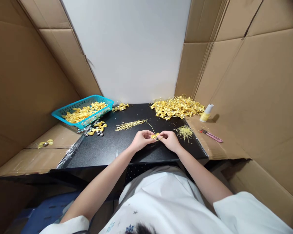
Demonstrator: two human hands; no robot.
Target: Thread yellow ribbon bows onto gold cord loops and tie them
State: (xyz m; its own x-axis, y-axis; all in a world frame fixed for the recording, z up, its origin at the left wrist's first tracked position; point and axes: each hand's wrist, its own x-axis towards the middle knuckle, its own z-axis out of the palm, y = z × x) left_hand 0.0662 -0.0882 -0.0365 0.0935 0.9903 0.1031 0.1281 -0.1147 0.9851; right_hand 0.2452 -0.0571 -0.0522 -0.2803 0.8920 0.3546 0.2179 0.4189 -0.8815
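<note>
Close to the front of the black table, a small yellow ribbon bow (154,136) is pinched between my two hands. My left hand (143,139) grips its left side with thumb and fingers. At its right side, the fingers of my right hand (169,139) are closed on the bow's edge and a thin gold cord (149,124). The cord rises from the bow and curves back over the table. Just behind my left hand lies a bundle of gold cords (130,124). My fingertips hide part of the bow's middle.
A turquoise basket (55,113) of yellow bows stands at left, silver bells (101,133) beside it. A pile of corded bows (178,108) lies back right. Cord scraps (185,132), a thread spool (206,113) and pink snips (213,136) are at right. Cardboard walls (266,91) flank the table.
</note>
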